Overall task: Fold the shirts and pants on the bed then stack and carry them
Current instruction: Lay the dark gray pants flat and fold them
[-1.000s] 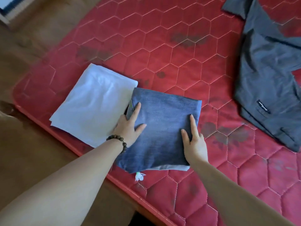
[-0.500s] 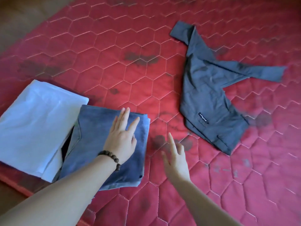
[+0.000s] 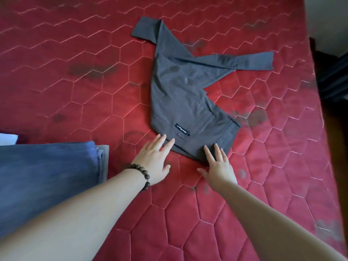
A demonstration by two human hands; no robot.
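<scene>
Two hands (left hand (image 3: 153, 160), right hand (image 3: 218, 164)) spread flat, fingertips touching one grey pants (image 3: 185, 102).

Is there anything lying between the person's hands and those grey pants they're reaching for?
Nothing visible: the left hand and right hand already have their fingertips at the near edge of the grey pants, with only bare red mattress around.

Grey pants (image 3: 180, 95) have small black label (image 3: 181, 129) w/ white script, too small to read.
</scene>
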